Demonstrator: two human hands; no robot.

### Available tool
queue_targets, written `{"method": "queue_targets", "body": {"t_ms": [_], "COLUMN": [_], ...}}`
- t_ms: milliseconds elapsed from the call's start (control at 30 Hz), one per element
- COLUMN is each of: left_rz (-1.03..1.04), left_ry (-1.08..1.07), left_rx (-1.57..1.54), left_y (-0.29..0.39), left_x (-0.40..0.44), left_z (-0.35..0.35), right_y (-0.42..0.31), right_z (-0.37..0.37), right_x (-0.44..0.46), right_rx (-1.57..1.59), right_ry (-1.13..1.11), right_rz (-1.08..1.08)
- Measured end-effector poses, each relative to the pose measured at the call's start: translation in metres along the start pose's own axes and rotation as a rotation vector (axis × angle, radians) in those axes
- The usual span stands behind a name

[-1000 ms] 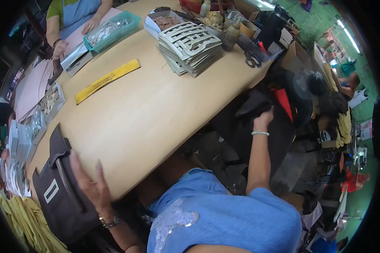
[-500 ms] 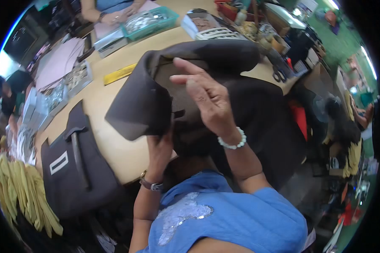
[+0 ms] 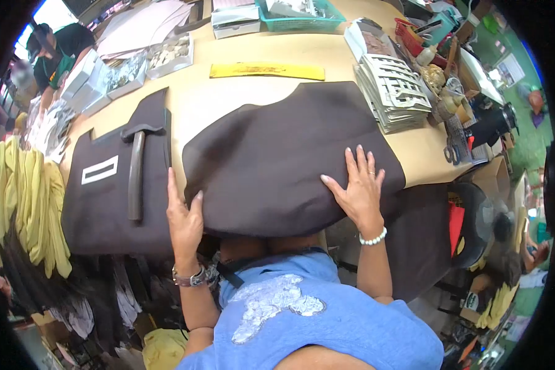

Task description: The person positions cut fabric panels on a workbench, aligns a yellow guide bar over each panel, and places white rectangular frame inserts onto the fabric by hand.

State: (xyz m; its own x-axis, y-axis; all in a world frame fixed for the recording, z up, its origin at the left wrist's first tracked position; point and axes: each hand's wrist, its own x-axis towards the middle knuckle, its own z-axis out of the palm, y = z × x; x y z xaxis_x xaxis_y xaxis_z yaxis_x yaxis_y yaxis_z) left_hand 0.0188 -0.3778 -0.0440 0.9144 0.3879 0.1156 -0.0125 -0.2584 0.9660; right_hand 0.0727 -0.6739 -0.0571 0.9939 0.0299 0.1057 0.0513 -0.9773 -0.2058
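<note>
A large dark brown piece of material (image 3: 290,154) lies spread on the table in front of me. My right hand (image 3: 361,190) rests flat on its right part, fingers spread. At its left edge is my left hand (image 3: 185,225), fingers apart, holding nothing. Left of that hand lies a second dark piece (image 3: 98,209) with a white rectangular frame (image 3: 99,170) on it. A hammer (image 3: 136,176) rests on this piece, its head toward the far side.
Beyond the material lies a yellow strip (image 3: 267,71). Stacked pale cut pieces (image 3: 394,92) and scissors (image 3: 452,154) are at the right. Boxes of small parts (image 3: 169,57) stand at the back left. Yellow cloths (image 3: 24,203) hang at the left edge. Another person (image 3: 58,55) is at the far left.
The large dark piece, raised and folded half a second ago, now lies flat on the table. Both hands have come down and apart, and the view has turned.
</note>
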Motion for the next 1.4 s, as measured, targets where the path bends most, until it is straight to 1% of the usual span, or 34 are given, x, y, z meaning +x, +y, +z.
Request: {"method": "queue_targets", "body": {"t_ms": [33,133,167,200,233,267,300,367,467,500,567,600,667,700,733,800,867,900,933,1000,1067,1100,1133,1200,1233,1267,1367,1400], "left_rz": [-0.001,0.027,-0.057,-0.092,-0.128,-0.094,-0.060,0.141,0.226,0.163,0.046,0.172,0.417,0.549,0.326,0.330,0.304,0.202,0.108,0.358,0.458,0.473,0.486,0.539,0.533,0.528,0.511,0.498], "left_ry": [-0.027,-0.112,-0.166,-0.175,-0.185,-0.187,-0.189,-0.172,-0.206,-0.301,-0.487,-0.448,-0.373,-0.299,-0.284,-0.187,-0.142,-0.171,-0.178,-0.031,-0.101,-0.193,-0.285,-0.390,-0.412,-0.430,-0.399,-0.392], "left_rx": [0.045,0.364,0.309,0.321,0.334,0.341,0.347,0.346,0.256,0.207,0.106,0.115,0.132,0.202,0.086,0.249,0.593,0.748,0.829,1.220,1.058,1.004,0.948,0.871,0.875,0.879,0.868,0.865], "left_y": [0.001,0.016,0.022,0.026,0.029,0.026,0.023,-0.005,-0.015,-0.008,0.019,0.034,0.062,0.071,0.081,0.048,-0.005,0.003,0.008,0.010,0.015,0.015,0.013,0.001,-0.006,-0.012,-0.011,-0.009], "left_x": [-0.004,-0.011,-0.011,-0.007,-0.002,0.008,0.018,0.044,0.078,0.084,0.094,0.094,0.092,0.093,0.090,0.106,0.120,0.110,0.100,0.079,0.056,0.043,0.030,0.010,0.002,-0.003,-0.007,-0.009], "left_z": [-0.006,-0.006,-0.005,-0.002,0.002,0.005,0.008,0.014,0.026,0.028,0.029,0.027,0.021,0.016,0.012,0.001,-0.011,-0.008,-0.003,0.014,0.036,0.050,0.065,0.087,0.095,0.100,0.099,0.097], "right_y": [-0.002,-0.006,-0.003,-0.001,0.003,0.007,0.011,0.021,0.027,0.019,0.011,0.010,0.008,0.006,0.004,-0.002,-0.003,-0.003,-0.003,-0.005,-0.008,-0.008,-0.010,-0.016,-0.022,-0.027,-0.049,-0.054], "right_z": [-0.007,-0.023,-0.016,-0.007,0.008,0.021,0.027,0.034,0.041,0.040,0.043,0.046,0.046,0.044,0.043,0.044,0.049,0.053,0.057,0.057,0.054,0.056,0.054,0.051,0.051,0.053,0.056,0.058], "right_x": [-0.005,0.007,0.016,0.028,0.042,0.056,0.071,0.098,0.125,0.126,0.129,0.132,0.137,0.139,0.141,0.145,0.150,0.153,0.156,0.162,0.168,0.173,0.180,0.198,0.208,0.219,0.250,0.258], "right_rx": [-0.024,0.013,0.062,0.020,-0.015,-0.048,-0.038,-0.018,0.179,0.132,0.046,0.002,0.055,0.079,0.105,0.073,0.046,0.035,0.020,0.018,0.024,0.018,0.034,0.065,0.040,0.035,0.010,0.012], "right_ry": [0.023,-0.001,0.136,0.241,0.284,0.331,0.341,0.364,0.224,0.171,0.226,0.253,0.319,0.337,0.356,0.317,0.242,0.187,0.132,0.092,0.093,0.167,0.196,0.249,0.309,0.267,0.144,0.089], "right_rz": [-0.006,0.046,-0.025,-0.084,-0.091,-0.098,-0.081,-0.053,-0.114,-0.088,-0.123,-0.139,-0.140,-0.134,-0.132,-0.102,-0.076,-0.066,-0.057,-0.039,-0.024,-0.055,-0.096,-0.177,-0.208,-0.268,-0.443,-0.461]}}
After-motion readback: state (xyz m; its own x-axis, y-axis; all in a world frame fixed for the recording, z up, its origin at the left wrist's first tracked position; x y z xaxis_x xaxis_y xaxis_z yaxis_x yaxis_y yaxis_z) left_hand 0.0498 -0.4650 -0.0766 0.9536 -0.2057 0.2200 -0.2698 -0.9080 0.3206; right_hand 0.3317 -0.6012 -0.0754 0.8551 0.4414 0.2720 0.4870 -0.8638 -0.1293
